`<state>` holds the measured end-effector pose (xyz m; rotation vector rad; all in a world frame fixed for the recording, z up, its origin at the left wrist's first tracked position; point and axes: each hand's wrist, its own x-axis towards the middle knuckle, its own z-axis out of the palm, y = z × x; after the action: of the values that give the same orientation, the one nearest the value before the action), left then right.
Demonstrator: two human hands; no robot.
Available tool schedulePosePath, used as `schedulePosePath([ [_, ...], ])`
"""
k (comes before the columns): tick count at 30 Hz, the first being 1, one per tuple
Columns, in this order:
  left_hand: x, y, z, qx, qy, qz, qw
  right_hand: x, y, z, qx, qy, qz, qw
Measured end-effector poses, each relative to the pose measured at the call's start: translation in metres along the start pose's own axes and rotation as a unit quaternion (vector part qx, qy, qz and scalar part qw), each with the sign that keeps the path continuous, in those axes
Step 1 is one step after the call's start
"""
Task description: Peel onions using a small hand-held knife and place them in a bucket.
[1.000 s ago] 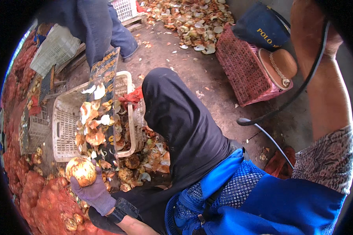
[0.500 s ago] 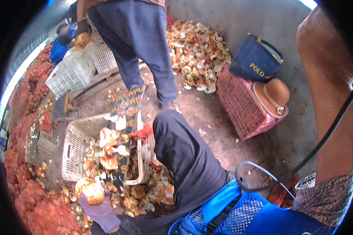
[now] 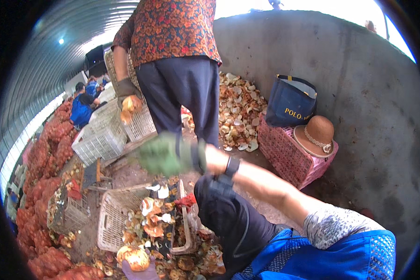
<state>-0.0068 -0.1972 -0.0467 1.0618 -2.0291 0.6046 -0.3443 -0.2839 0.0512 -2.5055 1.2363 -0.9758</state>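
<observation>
My left hand [image 3: 142, 271], in a purple glove, is closed around a large yellow-brown onion [image 3: 134, 258] at the lower left. Just beyond it stands a pale plastic crate [image 3: 111, 224] with onion skins [image 3: 152, 217] lying over its contents. My right hand [image 3: 165, 156], in a green glove, is stretched forward above that crate and my bent knee. Motion smears its fingers, so whether it holds anything cannot be made out. Loose onions and peelings [image 3: 186, 264] lie on the floor beside the left hand.
A person in dark trousers [image 3: 179, 88] stands ahead, a gloved hand holding onions [image 3: 131, 106]. White crates [image 3: 100, 142] stand behind. Red net sacks [image 3: 39, 205] line the left. A skin heap [image 3: 240, 109] and a pink crate [image 3: 284, 151] with hat [image 3: 316, 135] and blue bag [image 3: 289, 100] are right.
My right arm has swung from the upper right of the picture down and forward to the middle. The view has tilted up. The left hand still holds the onion.
</observation>
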Motion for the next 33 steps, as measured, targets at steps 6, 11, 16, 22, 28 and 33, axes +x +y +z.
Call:
schedulePosePath([
  [6,-0.060,-0.024,0.005,0.479,-0.005,0.056,0.876,-0.031,-0.011,0.120,0.222,-0.051,0.199,0.953],
  [11,-0.017,-0.006,0.034,0.233,-0.044,0.041,0.971,-0.061,0.006,0.090,0.215,-0.034,0.265,0.940],
  [16,-0.039,-0.024,0.010,0.286,-0.038,0.050,0.956,-0.049,-0.020,0.122,0.158,-0.052,0.219,0.961],
  [22,-0.014,-0.008,0.012,-0.002,0.023,-0.001,1.000,-0.052,-0.024,0.141,0.104,-0.080,0.199,0.971],
  [28,-0.056,-0.025,0.034,0.269,0.025,0.030,0.962,-0.053,-0.015,0.150,0.117,-0.104,0.191,0.969],
  [33,-0.061,-0.028,0.041,0.176,0.035,-0.011,0.984,-0.061,0.041,0.202,0.133,-0.004,0.083,0.988],
])
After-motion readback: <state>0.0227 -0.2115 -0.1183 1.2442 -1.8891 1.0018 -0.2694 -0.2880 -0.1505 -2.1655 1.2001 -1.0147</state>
